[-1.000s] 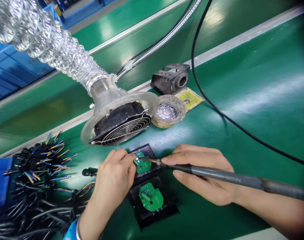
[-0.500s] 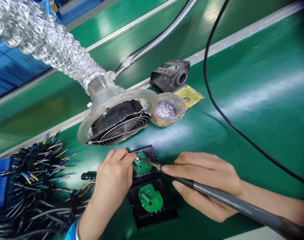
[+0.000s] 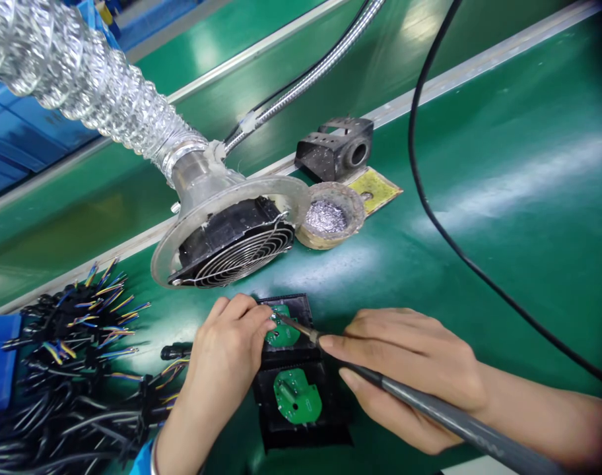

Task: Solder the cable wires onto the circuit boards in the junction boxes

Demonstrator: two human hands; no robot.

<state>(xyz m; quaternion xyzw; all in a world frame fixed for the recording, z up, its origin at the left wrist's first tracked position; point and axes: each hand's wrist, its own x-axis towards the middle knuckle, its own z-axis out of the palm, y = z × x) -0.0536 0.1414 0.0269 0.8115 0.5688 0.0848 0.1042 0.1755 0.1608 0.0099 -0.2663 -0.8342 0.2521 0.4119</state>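
Note:
My right hand (image 3: 414, 376) grips a soldering iron (image 3: 430, 406) like a pen. Its metal tip reaches the upper left of a green circuit board (image 3: 284, 335), close to my left fingertips. That board lies in a black holder (image 3: 301, 305). My left hand (image 3: 232, 349) is closed in a pinch at the board's left edge; what the fingers hold is hidden. A second green circuit board (image 3: 305, 402), with a cylindrical part on it, sits in the nearer black holder. Left of my left hand lies a black cable end (image 3: 172, 351).
A fume extractor hood (image 3: 236, 251) with a fan hangs just beyond my hands. Behind it stand a bowl of silvery solder bits (image 3: 328, 218), a metal iron stand (image 3: 338, 150) and a yellow sponge (image 3: 377, 191). Bundled black cables (image 3: 83, 376) lie left. A black cord (image 3: 430, 204) arcs at right.
The iron's tip has shifted slightly left along the upper board, toward my left fingertips. My right hand has dropped a little. My left hand stays almost in place.

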